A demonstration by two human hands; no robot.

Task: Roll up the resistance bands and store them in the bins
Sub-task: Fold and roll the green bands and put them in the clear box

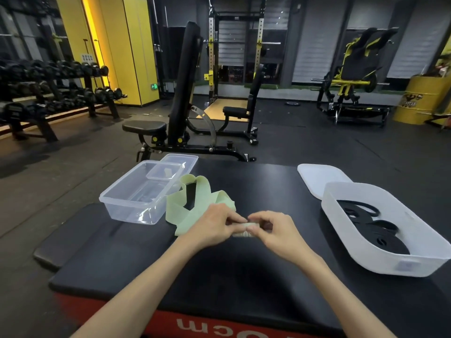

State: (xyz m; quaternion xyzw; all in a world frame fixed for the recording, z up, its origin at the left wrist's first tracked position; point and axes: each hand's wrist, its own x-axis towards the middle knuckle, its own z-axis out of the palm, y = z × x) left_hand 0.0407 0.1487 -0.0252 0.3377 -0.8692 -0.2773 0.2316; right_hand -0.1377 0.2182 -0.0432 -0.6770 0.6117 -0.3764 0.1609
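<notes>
Far left, on the floor: a dumbbell rack point(51, 93), well apart from the work area. An adjustable bench point(178, 101) stands on the floor behind the counter point(219, 276), which is black and padded.

Counter, left portion: one clear bin point(117, 198), upright, with nothing rolled visible inside. A clear lid point(188, 160) lies at its far right corner and overlaps the rim.

Just right of the clear bin: the green band point(195, 211). Its loose length lies in slack, twisted loops on the counter and touches the bin's right wall. Its near end runs under the left hand point(214, 228).

Centre: the rolled end point(246, 230) of the green band is a small, tight roll lying on the counter between the two hands. Left hand: fingers curled, thumb and forefinger pinching the roll from its left side. Right hand point(275, 231): fingers curled, thumb and forefinger pinching the same roll from its right side. The fingertips of the two hands nearly meet over it.

Counter, right portion: a white lid point(317, 176) lies flat, and its near edge is hidden behind the white bin point(380, 261). The white bin is open and holds the black bands point(380, 230), which lie coiled on its floor.

Far right, on the floor: a yellow drum point(419, 101).
</notes>
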